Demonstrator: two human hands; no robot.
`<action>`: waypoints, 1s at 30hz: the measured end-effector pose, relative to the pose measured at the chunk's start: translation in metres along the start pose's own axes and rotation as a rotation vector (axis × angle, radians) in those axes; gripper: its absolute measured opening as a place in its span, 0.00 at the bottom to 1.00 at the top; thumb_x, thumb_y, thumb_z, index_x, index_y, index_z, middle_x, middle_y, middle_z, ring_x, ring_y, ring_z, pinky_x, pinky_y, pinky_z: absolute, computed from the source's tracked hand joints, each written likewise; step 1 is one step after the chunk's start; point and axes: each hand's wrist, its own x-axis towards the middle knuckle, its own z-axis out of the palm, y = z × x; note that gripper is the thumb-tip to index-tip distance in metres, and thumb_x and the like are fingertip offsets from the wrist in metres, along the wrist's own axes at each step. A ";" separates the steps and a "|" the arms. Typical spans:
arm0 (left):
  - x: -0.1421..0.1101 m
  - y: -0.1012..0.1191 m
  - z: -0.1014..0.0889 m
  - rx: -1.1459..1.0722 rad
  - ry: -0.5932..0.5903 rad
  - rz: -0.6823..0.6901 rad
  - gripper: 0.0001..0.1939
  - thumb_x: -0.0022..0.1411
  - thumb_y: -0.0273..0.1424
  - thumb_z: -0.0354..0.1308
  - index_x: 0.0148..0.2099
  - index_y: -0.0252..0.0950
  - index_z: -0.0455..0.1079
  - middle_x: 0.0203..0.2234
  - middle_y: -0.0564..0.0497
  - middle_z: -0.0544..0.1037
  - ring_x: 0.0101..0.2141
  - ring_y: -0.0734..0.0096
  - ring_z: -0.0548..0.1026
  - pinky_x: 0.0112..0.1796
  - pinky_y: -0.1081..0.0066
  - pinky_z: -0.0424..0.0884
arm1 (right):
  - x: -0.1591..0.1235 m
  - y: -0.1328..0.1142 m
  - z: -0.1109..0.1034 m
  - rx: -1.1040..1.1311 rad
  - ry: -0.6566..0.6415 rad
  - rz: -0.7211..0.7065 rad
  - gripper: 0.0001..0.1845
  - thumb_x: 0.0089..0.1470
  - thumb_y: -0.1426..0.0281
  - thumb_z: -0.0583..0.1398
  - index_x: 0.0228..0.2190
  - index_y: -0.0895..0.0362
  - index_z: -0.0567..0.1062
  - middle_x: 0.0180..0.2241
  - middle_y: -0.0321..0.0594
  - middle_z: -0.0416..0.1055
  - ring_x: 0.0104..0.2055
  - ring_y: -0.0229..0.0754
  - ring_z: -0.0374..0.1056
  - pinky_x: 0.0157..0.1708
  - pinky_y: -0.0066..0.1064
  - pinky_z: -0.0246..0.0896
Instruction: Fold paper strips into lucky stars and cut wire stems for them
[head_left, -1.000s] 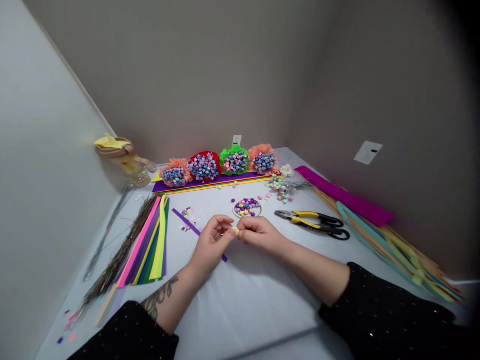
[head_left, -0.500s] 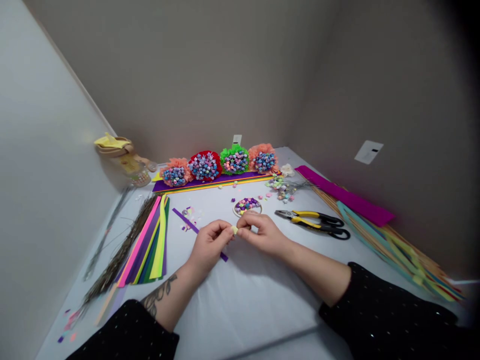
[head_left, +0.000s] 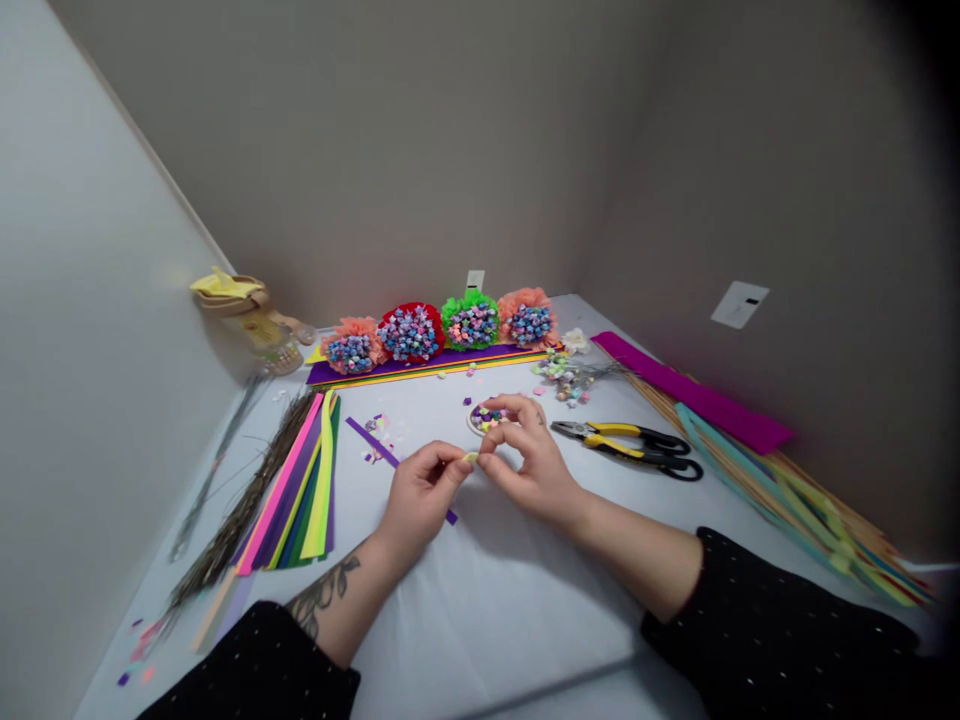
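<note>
The person's bare right hand (head_left: pixel 534 472) has lifted, its fingers now arching over the round, thin-rimmed dish of tiny folded paper stars (head_left: pixel 470 421).

Soft, even light, with darkened, warped edges

left hand (head_left: pixel 420 497): fingers curled, pinching | right hand (head_left: pixel 534 470): fingers arched, thumb low, close to left fingertips | left forearm (head_left: pixel 326 597): tattooed | black sleeves (head_left: pixel 259 665): both wrists bare
</note>
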 end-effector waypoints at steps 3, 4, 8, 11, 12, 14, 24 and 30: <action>0.000 -0.003 0.000 0.000 -0.015 -0.003 0.10 0.56 0.38 0.58 0.30 0.35 0.70 0.22 0.53 0.72 0.25 0.74 0.68 0.28 0.73 0.65 | -0.001 0.000 0.001 0.020 0.004 -0.012 0.03 0.48 0.74 0.58 0.26 0.55 0.71 0.46 0.45 0.62 0.52 0.49 0.57 0.50 0.45 0.52; 0.000 -0.003 0.000 -0.001 -0.020 -0.007 0.11 0.56 0.38 0.58 0.29 0.35 0.70 0.22 0.53 0.72 0.25 0.74 0.67 0.28 0.73 0.64 | -0.001 0.000 0.002 0.027 0.004 -0.014 0.03 0.49 0.74 0.58 0.26 0.55 0.71 0.46 0.45 0.63 0.52 0.49 0.57 0.50 0.45 0.53; -0.001 0.001 0.001 0.009 -0.040 -0.027 0.12 0.58 0.38 0.57 0.28 0.34 0.68 0.21 0.54 0.70 0.24 0.75 0.67 0.28 0.74 0.63 | -0.001 0.001 0.003 0.071 -0.005 -0.005 0.03 0.49 0.74 0.58 0.26 0.56 0.71 0.46 0.46 0.64 0.51 0.49 0.58 0.50 0.45 0.54; -0.001 0.003 0.001 0.015 -0.052 -0.034 0.13 0.59 0.38 0.56 0.28 0.34 0.67 0.21 0.54 0.69 0.24 0.76 0.66 0.27 0.75 0.62 | -0.001 0.002 0.004 0.124 -0.023 0.015 0.03 0.48 0.75 0.59 0.25 0.56 0.71 0.45 0.47 0.64 0.50 0.48 0.60 0.49 0.43 0.55; 0.000 0.003 0.001 0.012 -0.056 -0.035 0.13 0.59 0.38 0.55 0.27 0.34 0.66 0.20 0.55 0.69 0.24 0.76 0.66 0.27 0.75 0.62 | -0.001 0.002 0.004 0.142 -0.029 0.021 0.03 0.48 0.75 0.59 0.25 0.56 0.70 0.44 0.46 0.64 0.50 0.47 0.60 0.49 0.43 0.56; 0.000 0.002 0.001 0.001 -0.068 -0.039 0.14 0.59 0.39 0.55 0.27 0.34 0.66 0.20 0.55 0.69 0.24 0.76 0.66 0.27 0.76 0.62 | -0.001 0.002 0.004 0.171 -0.045 0.026 0.04 0.47 0.76 0.59 0.24 0.56 0.70 0.44 0.46 0.64 0.50 0.46 0.61 0.50 0.43 0.55; 0.002 0.002 0.000 -0.026 -0.072 -0.073 0.12 0.56 0.39 0.57 0.28 0.35 0.67 0.22 0.54 0.69 0.25 0.75 0.66 0.27 0.75 0.62 | 0.003 0.005 0.003 0.369 -0.180 0.167 0.04 0.48 0.75 0.59 0.23 0.57 0.69 0.39 0.43 0.64 0.45 0.44 0.64 0.48 0.39 0.56; 0.003 -0.001 0.003 -0.119 -0.034 -0.185 0.12 0.55 0.38 0.58 0.29 0.35 0.66 0.19 0.57 0.67 0.21 0.78 0.62 0.23 0.77 0.59 | 0.001 0.003 0.006 0.216 -0.101 0.086 0.04 0.47 0.76 0.58 0.27 0.56 0.69 0.34 0.40 0.63 0.40 0.42 0.63 0.43 0.37 0.59</action>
